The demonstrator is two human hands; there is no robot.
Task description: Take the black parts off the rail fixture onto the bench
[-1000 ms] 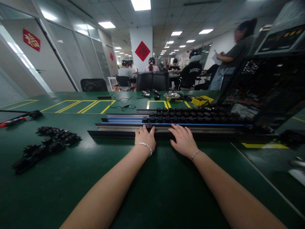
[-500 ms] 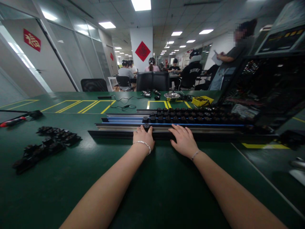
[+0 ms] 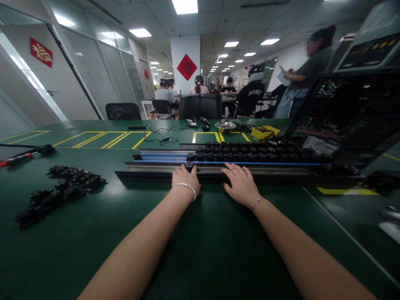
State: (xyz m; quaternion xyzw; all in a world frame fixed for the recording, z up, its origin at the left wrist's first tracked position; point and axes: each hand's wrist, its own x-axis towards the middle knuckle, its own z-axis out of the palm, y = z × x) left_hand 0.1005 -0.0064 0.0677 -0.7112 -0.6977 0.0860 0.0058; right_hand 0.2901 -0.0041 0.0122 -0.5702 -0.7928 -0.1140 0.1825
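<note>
My left hand grips a small black block that sits in the nearest long track rail; its thumb and fingers are on either side of the block. To the right, my right hand rests with spread fingers on the same rail and holds nothing. Behind it lies a second rail with a blue inner face, lined with several similar black blocks toward the right. The underside of the gripped block is hidden in the rail.
Loose black blocks lie in rows at the left, near a red-handled tool. Toward the back are a metal bowl, a yellow tray and cables. A dark open cabinet stands at the right. Several people sit beyond; one person stands.
My left hand has slid slightly left along the rail, and the black block has shifted left with it. My right hand has stayed in place.
</note>
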